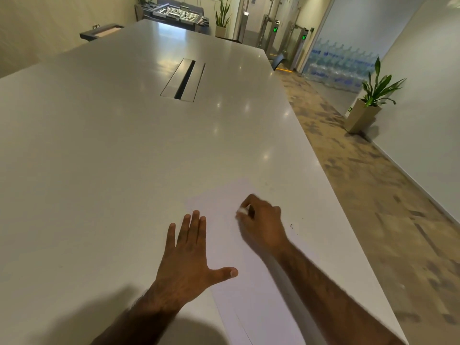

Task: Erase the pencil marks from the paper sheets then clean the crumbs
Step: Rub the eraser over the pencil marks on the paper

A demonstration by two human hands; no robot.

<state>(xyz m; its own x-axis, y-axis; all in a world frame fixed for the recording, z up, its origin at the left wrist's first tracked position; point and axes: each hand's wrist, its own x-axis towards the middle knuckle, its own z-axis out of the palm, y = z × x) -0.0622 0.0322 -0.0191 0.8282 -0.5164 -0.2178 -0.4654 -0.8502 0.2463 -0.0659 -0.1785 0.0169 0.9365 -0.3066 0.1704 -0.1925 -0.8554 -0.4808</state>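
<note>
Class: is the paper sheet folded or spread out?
Spread out. The paper sheet lies flat on the table; left hand rests on its edge, right hand holds an eraser to it.

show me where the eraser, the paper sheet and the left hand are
eraser (242, 210) head view, its exposed white end
paper sheet (224, 241) head view, bare area near its middle
left hand (186, 260) head view, back of the hand
</note>
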